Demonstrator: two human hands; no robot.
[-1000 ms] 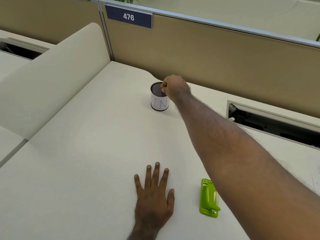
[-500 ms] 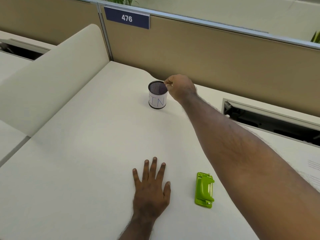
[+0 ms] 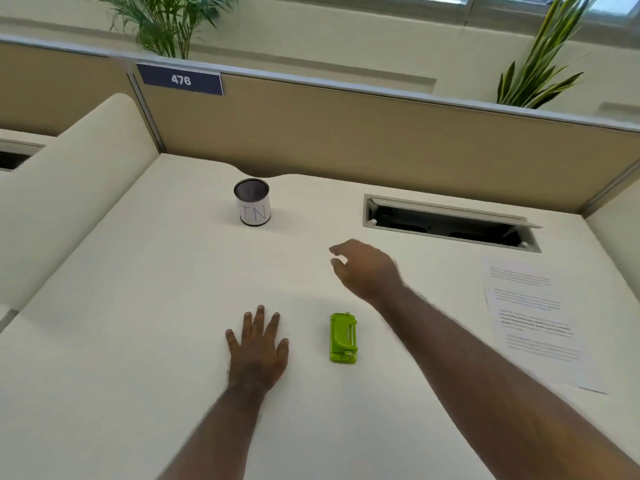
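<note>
A black mesh cup (image 3: 252,202) with a white label reading "IN" stands upright near the back of the cream desk (image 3: 138,306). My right hand (image 3: 363,268) hovers above the desk to the right of the cup and nearer to me, fingers loosely curled and holding nothing. My left hand (image 3: 258,348) lies flat on the desk, fingers spread. A small green hole punch (image 3: 343,337) lies on the desk between my two forearms, just right of my left hand.
A printed sheet of paper (image 3: 533,320) lies at the right. An open cable hatch (image 3: 450,223) is set into the desk behind it. Tan partition panels (image 3: 346,140) with a blue "476" sign (image 3: 180,79) wall the back; a cream divider (image 3: 69,188) rises at the left.
My right hand has left the rim of the mesh cup and drawn back toward me and to the right. The left hand stays flat. The camera has tilted up.
</note>
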